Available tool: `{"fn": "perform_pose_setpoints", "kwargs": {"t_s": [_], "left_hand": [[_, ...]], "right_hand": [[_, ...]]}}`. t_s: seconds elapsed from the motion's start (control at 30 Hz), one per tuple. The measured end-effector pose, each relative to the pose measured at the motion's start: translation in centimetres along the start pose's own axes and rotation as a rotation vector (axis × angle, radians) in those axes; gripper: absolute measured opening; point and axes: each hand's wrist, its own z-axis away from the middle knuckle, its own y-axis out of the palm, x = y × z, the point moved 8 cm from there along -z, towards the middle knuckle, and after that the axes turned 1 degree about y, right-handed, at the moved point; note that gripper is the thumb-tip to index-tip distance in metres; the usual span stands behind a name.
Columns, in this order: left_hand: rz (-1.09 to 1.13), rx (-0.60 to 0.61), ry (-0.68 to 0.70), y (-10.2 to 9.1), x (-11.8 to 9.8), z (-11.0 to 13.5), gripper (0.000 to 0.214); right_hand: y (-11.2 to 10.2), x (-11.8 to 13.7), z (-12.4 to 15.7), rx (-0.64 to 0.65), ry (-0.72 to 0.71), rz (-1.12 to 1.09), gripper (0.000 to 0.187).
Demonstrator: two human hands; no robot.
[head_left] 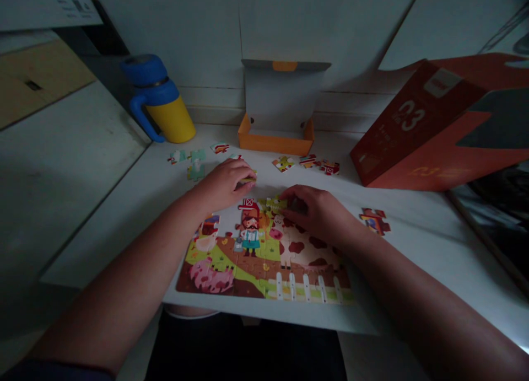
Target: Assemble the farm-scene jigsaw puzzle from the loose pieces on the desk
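The part-assembled jigsaw puzzle lies flat at the table's near edge, its long axis running from nine to three o'clock, the pictured farmer's head toward twelve. The left forearm comes in from seven o'clock; the left hand, palm down, is just beyond the puzzle at eleven, thumb and fingers pinching a thin-edged piece. The right forearm enters from four, and the right hand arches over the puzzle's one o'clock side. Its fingertips meet a green piece at the top edge; whether they pinch it, I cannot tell. Outward, an open orange box stands at twelve, a blue-and-yellow mug at ten, a red box at two.
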Motion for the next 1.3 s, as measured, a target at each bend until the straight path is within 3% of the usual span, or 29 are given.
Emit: {"fn": "perform_pose_setpoints", "kwargs": {"t_s": [0.27,0.73,0.93,1.1,1.2,1.3], "left_hand": [[-0.118,0.037,-0.144,-0.5,2.5,1.5,0.039],[-0.180,0.067,-0.253,0.7,4.0,2.0,0.055],[-0.140,0.034,-0.253,0.5,4.2,1.8,0.044],[-0.068,-0.021,-0.277,0.1,4.3,1.7,0.044],[0.032,-0.087,-0.272,-0.6,3.9,1.4,0.044],[0.204,-0.111,-0.298,-0.9,3.1,1.0,0.029]], "right_hand": [[0.4,0.2,0.2,0.037,-0.048,0.065,0.028],[0.7,0.2,0.0,0.076,-0.065,0.088,0.023],[-0.3,0.1,0.1,0.032,-0.066,0.057,0.010],[-1.5,-0.1,0.2,-0.029,-0.037,0.058,0.014],[-1.9,-0.3,0.2,-0.057,-0.030,0.074,0.017],[-2.2,-0.4,0.2,-0.092,-0.020,0.067,0.016]]}}
